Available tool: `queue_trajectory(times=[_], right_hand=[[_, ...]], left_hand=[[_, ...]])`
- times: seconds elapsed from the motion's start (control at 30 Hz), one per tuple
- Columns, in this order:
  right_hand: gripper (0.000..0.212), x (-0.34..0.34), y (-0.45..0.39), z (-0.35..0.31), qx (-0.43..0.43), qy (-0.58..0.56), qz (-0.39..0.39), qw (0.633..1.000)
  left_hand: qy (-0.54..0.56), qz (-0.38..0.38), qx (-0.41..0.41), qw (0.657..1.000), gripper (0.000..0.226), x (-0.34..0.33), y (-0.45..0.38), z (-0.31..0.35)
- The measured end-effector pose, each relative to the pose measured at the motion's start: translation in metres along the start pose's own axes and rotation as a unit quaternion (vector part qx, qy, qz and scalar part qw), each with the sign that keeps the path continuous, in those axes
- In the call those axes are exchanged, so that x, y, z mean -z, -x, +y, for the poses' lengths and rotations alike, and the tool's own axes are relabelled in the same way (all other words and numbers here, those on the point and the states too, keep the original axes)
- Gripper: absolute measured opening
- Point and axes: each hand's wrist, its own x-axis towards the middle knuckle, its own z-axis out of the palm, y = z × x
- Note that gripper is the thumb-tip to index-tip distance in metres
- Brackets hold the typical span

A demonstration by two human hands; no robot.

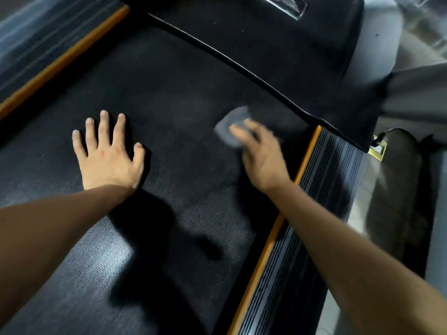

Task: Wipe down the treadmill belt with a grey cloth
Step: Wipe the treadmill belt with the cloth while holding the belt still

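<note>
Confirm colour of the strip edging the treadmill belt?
Orange strip beside the black belt, clearest in the head view.

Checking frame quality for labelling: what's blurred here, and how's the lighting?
Head view: the right hand and grey cloth are smeared by motion blur; the left hand is sharp, flat on the belt. The arms cast hard shadows on the belt, with a bright sheen lower left. Wide-angle bending at the edges.
</note>
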Motion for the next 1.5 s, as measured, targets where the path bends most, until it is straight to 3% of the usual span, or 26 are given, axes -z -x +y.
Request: queue_trajectory(times=[0.1,0.17,0.23,0.33,0.5,0.6,0.7,0.8,0.87,0.97,1.03,1.13,1.27,1.33,1.5], right_hand=[[0.053,0.009,0.031,-0.014,0.136,0.025,-0.1,0.985],[0.052,0.021,0.013,0.02,0.206,0.098,-0.102,0.968],[0.043,0.035,-0.014,0.068,0.172,0.17,-0.043,0.969],[0.04,0.048,-0.032,0.104,0.051,0.209,0.03,0.976],[0.05,0.039,-0.017,0.06,-0.103,0.145,0.024,0.984],[0.054,0.037,0.02,0.016,-0.051,0.107,-0.041,0.992],[0.058,0.036,0.061,-0.019,0.056,0.088,-0.102,0.989],[0.062,0.05,0.041,0.016,0.167,0.123,-0.171,0.963],[0.058,0.055,0.008,0.057,0.146,0.177,-0.133,0.964],[0.052,0.054,-0.029,0.092,-0.019,0.22,-0.06,0.973],[0.051,0.048,-0.035,0.092,-0.053,0.249,-0.056,0.966],[0.051,0.037,-0.019,0.058,-0.037,0.231,-0.038,0.971],[0.057,0.012,0.03,-0.029,0.077,0.164,-0.062,0.981],[0.059,0.002,0.047,-0.058,0.071,0.119,-0.085,0.987],[0.059,-0.002,0.049,-0.048,0.059,0.096,-0.053,0.992]], left_hand=[[0.001,0.006,-0.002,1.0,0.071,0.0,0.0,0.0],[0.005,0.015,-0.004,1.0,0.071,-0.001,0.001,0.0],[0.009,0.02,-0.006,1.0,0.07,-0.002,0.0,-0.001],[0.003,0.023,-0.004,1.0,0.07,-0.005,0.0,0.0],[0.006,0.018,-0.003,1.0,0.07,-0.003,0.0,0.0],[0.003,0.011,0.002,1.0,0.07,-0.002,0.0,0.001],[-0.004,0.006,0.002,1.0,0.07,-0.001,0.0,-0.001],[-0.002,0.008,0.001,1.0,0.07,-0.002,0.0,-0.001],[0.0,0.013,0.0,1.0,0.07,-0.003,-0.001,-0.001],[-0.005,0.012,0.005,1.0,0.07,-0.003,-0.001,-0.001],[-0.01,0.007,0.003,1.0,0.069,-0.002,-0.001,0.0],[-0.015,-0.004,0.007,1.0,0.067,0.0,-0.001,0.001],[-0.037,-0.007,0.017,0.999,0.069,0.002,0.001,0.005],[-0.027,-0.024,0.01,0.999,0.074,0.009,0.003,0.004],[-0.019,-0.045,-0.007,0.999,0.075,0.035,0.042,-0.048]])
